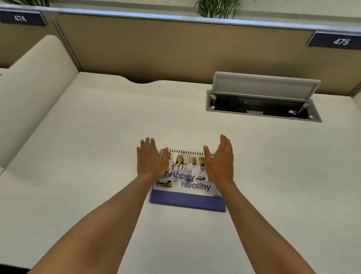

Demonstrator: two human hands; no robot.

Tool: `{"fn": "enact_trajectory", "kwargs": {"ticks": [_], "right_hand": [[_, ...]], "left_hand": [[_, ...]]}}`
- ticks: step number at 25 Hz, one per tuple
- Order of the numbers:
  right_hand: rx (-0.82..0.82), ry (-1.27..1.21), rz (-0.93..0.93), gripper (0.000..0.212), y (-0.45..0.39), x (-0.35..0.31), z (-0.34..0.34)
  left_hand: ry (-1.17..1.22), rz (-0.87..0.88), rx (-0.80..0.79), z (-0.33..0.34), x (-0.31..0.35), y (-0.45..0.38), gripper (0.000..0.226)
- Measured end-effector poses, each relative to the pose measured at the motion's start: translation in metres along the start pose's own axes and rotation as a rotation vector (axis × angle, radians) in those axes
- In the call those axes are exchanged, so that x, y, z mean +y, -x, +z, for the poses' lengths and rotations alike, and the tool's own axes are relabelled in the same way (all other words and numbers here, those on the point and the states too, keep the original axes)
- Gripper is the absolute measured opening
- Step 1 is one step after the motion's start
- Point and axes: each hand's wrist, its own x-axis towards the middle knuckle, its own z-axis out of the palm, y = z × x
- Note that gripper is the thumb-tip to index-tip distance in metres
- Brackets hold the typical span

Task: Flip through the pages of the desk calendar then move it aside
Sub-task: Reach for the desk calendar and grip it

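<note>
The calendar (190, 181) is sitting on the desk (88, 140), showing its "Happy Healthy" cover, spiral on top, blue base. The left hand (150, 159) and right hand (219, 161) are flanking it, fingers spread, grasping nothing.

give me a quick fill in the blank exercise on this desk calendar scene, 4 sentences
1. The big words on the desk calendar cover read Happy ____.
2. The left hand and right hand are both ____, holding nothing.
3. The number plate at the upper right of the partition reads ____.
4. The lid of the cable hatch in the desk is ____.

Missing words: Healthy; open; 475; raised
</note>
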Motion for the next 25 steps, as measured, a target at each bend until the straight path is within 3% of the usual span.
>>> {"fn": "enact_trajectory", "kwargs": {"ticks": [3,7,13,16,18,21,25], "right_hand": [[0.008,0.070,0.185,0.067,0.008,0.011,-0.002],[-0.080,0.055,0.296,0.060,0.022,0.029,-0.001],[-0.124,-0.098,0.477,0.060,0.016,0.029,0.000],[-0.112,-0.134,0.633,0.058,0.009,0.014,0.000],[-0.088,-0.184,0.705,0.058,0.007,0.007,-0.002],[-0.020,-0.290,0.734,0.056,0.003,0.000,-0.008],[0.143,-0.515,0.636,0.043,-0.007,-0.012,-0.019]], "left_hand": [[0.017,-0.192,-0.077,0.008,0.000,0.005,0.057],[0.181,-0.232,-0.173,0.013,0.006,0.003,0.052],[0.442,-0.350,-0.158,0.005,0.008,-0.007,0.054],[0.541,-0.520,-0.173,-0.005,0.023,-0.007,0.048],[0.729,-0.641,-0.219,-0.015,0.027,-0.011,0.043],[1.032,-0.738,-0.259,-0.030,0.026,-0.020,0.046],[1.066,-0.685,-0.141,-0.042,0.035,-0.030,0.025]]}}
